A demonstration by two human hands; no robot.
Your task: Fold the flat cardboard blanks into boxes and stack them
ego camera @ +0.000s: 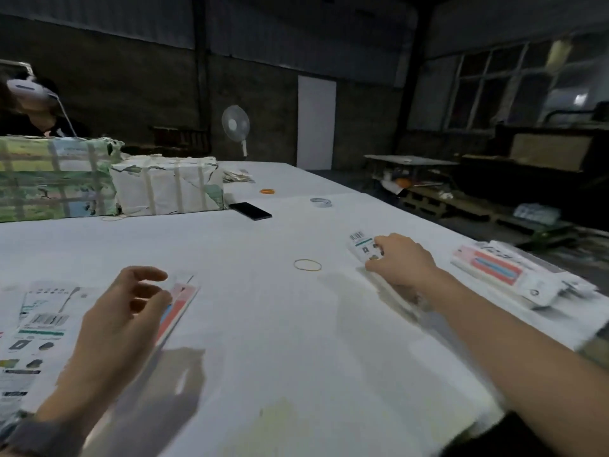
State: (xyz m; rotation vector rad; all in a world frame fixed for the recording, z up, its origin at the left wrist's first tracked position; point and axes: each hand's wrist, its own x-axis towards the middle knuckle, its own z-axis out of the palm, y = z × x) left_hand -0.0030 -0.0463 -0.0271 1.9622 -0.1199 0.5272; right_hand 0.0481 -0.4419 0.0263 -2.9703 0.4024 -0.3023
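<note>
My right hand [400,258] is closed around a narrow white folded box [364,248] with a barcode and green stripe, holding it low over the white table [263,324] at mid right. My left hand [127,311] hovers with fingers apart over a flat printed blank [179,308] with red and blue panels; whether the fingertips touch it I cannot tell. More flat blanks [36,328] lie spread at the left edge. A stack of folded boxes [504,272] with red and blue print lies at the right edge of the table.
A rubber band [307,265] lies between my hands. Farther back are a black phone [250,211], a tape roll [321,202], an orange ring [267,191] and two wrapped bundles [168,188], [56,176]. Another person [29,103] sits at far left. A fan [235,125] stands behind.
</note>
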